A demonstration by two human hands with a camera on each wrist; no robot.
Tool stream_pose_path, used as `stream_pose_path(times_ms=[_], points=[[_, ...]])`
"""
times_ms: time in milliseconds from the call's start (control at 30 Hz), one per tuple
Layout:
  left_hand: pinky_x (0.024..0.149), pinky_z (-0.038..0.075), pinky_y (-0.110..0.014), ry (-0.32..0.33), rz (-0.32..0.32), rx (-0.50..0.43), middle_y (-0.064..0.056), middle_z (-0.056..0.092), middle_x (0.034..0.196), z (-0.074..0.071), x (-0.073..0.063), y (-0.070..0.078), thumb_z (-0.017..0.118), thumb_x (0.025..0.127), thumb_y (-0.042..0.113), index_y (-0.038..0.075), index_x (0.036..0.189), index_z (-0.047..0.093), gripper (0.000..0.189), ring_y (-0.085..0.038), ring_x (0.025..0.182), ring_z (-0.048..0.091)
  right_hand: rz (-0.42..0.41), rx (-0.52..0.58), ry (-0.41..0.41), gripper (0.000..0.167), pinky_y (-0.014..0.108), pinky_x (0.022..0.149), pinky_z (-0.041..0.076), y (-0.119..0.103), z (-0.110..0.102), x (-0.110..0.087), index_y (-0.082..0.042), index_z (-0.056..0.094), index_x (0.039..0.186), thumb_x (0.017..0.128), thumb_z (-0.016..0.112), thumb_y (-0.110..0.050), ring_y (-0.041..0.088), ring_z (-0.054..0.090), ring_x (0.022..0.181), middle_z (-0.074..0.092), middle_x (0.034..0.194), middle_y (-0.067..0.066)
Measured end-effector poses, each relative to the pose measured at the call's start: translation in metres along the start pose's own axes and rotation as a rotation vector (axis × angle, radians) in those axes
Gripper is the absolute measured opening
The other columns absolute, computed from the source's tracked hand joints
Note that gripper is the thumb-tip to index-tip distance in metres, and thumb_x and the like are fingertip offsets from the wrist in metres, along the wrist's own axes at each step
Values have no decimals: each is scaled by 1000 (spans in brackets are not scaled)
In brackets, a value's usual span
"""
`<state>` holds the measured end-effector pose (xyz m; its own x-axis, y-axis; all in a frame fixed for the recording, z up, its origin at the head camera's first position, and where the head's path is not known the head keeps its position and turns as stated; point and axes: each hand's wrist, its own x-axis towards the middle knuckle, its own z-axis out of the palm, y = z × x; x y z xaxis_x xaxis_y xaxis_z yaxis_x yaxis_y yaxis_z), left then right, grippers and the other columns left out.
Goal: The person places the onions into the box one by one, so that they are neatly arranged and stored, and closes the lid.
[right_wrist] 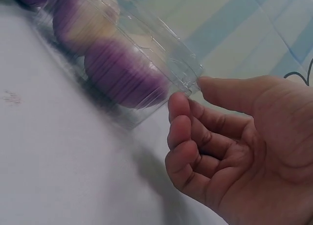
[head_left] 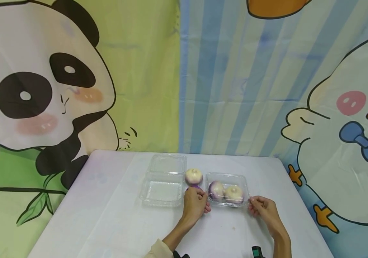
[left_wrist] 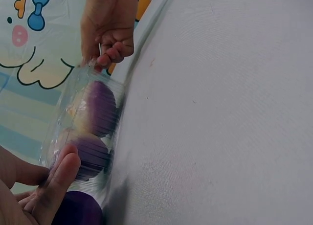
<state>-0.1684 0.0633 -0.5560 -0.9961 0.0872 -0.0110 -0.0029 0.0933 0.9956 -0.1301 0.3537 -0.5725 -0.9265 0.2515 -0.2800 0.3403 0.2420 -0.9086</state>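
A closed clear plastic clamshell box (head_left: 227, 175) stands on the table with two purple-and-white onions (head_left: 234, 194) inside. My right hand (head_left: 265, 211) pinches the rim at its right end between thumb and index finger; the right wrist view shows these fingertips (right_wrist: 180, 105) at the lid's edge. At the box's left end, my left hand (head_left: 194, 203) pinches the edge, its thumb and fingers close together in the left wrist view. A loose purple onion (left_wrist: 78, 210) sits beside the left hand, mostly hidden by it in the head view. Another loose onion (head_left: 193, 176) is just behind.
An opened clear clamshell box (head_left: 162, 205) lies left of the onions, its lid folded back. The white table (head_left: 106, 215) ends at a printed cloth backdrop (head_left: 148, 89) with cartoon animals. A dark device with a green patch (head_left: 256, 252) shows by the right wrist.
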Motion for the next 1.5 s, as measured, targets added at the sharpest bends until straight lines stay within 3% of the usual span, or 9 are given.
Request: stream_pose_path(times_ms=[367,767,1200,1500], points=[[44,63,-34,28,-27,-33,-12,74,59,2,-2,1,68,100,-5,-13,90,75,15,-20,46,73,-52,80,38,30,23,69,61,2,6,-5,10,65,127,114,60,-17,11,67,78,75,90,6],[45,63,-32,38,10,-8,-12,74,60,3,-5,1,69,98,-6,-13,90,75,12,-19,46,74,-137,134,108,27,21,64,60,6,14,-6,16,66,119,111,63,-10,8,66,70,74,83,3],[50,65,-31,4,-16,-120,-23,76,67,1,-7,-1,70,96,-10,-17,95,74,8,-29,55,78,-177,131,128,29,20,61,59,4,16,-7,17,66,116,111,64,-11,7,64,68,71,78,-1],[50,65,-32,57,-26,-121,-21,75,64,8,-8,-4,69,93,-12,-15,92,73,5,-24,52,77,-182,114,170,26,20,61,58,4,20,-7,17,66,117,111,61,-8,6,62,67,71,79,1]])
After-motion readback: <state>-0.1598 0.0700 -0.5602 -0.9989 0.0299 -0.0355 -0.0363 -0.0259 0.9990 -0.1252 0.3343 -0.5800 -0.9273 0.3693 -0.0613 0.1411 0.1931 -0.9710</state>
